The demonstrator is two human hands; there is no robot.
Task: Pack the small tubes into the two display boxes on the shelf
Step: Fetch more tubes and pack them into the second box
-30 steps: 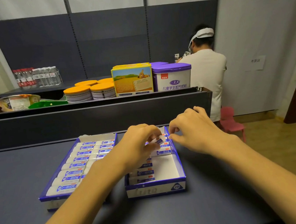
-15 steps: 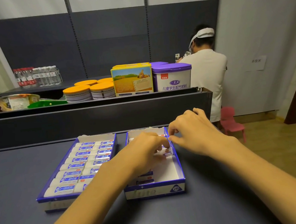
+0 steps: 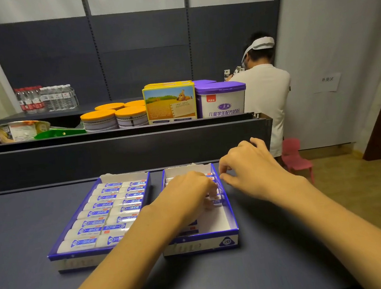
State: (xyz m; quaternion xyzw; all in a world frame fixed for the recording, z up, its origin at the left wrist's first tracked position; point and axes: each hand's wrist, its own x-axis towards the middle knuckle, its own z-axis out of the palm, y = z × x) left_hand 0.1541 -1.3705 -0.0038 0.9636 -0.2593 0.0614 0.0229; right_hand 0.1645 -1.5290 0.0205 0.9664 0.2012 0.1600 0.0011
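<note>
Left hand (image 3: 187,197) is reaching down into the right display box (image 3: 202,243), its fingers curling round a small tube (image 3: 215,200) that is lying against the box's right wall, about halfway along its length. Just beside it, the right hand (image 3: 249,170) is hovering over the far right corner of the same box, thumb and forefinger drawn close together as if pinching, though I cannot tell whether anything is sitting between them. More tubes are showing in this box beyond and beneath the left hand, mostly hidden by it, while the near part of the box floor is lying bare and white. Touching nothing, the left display box (image 3: 79,259) is sitting just beside the right one, filled with two columns of small tubes (image 3: 112,211) lying crosswise in neat rows. Both boxes are resting on the dark shelf (image 3: 17,233). Behind a raised dark divider, orange-lidded tins (image 3: 114,118), a yellow carton (image 3: 170,104) and a purple-lidded tub (image 3: 221,100) are standing in a row, with water bottles (image 3: 46,98) further back. Another person in a pale shirt (image 3: 263,89) is standing at the right with their back turned, near a pink chair (image 3: 295,156).
</note>
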